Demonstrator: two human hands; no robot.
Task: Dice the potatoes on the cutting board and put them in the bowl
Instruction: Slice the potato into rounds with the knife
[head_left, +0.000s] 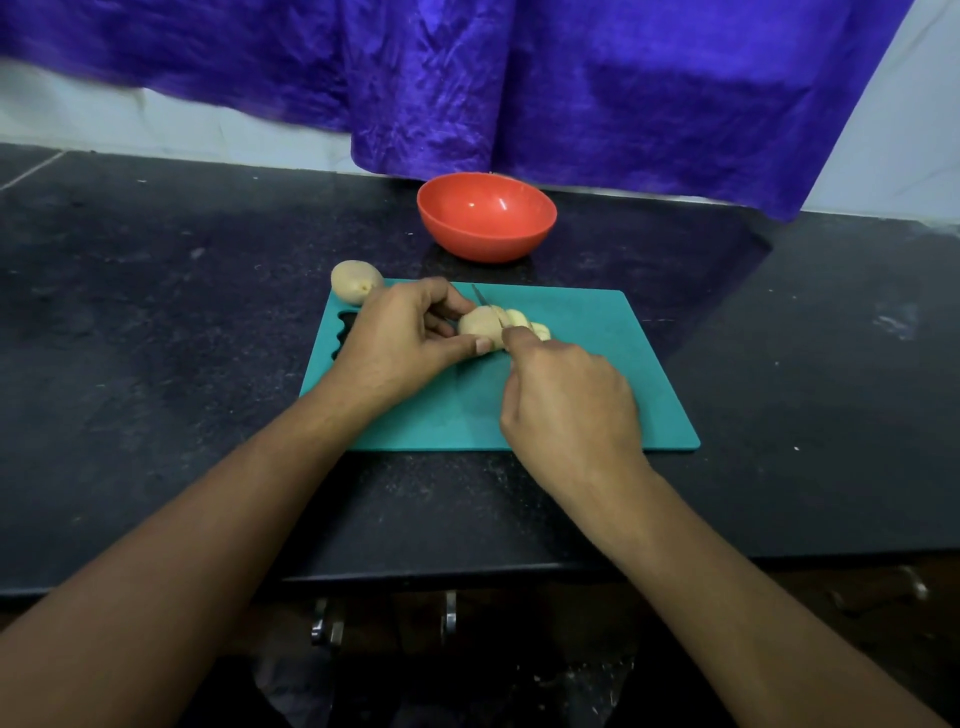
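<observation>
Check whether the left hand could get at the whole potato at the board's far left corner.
Probably yes. The left hand grips the half-sliced potato, so it must let go first; the whole potato lies just beyond its knuckles with nothing between.

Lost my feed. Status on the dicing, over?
Left hand holds part-sliced potato on board. Right hand grips knife, cutting. Bowl empty; second potato untouched. Nothing blocking.
</observation>
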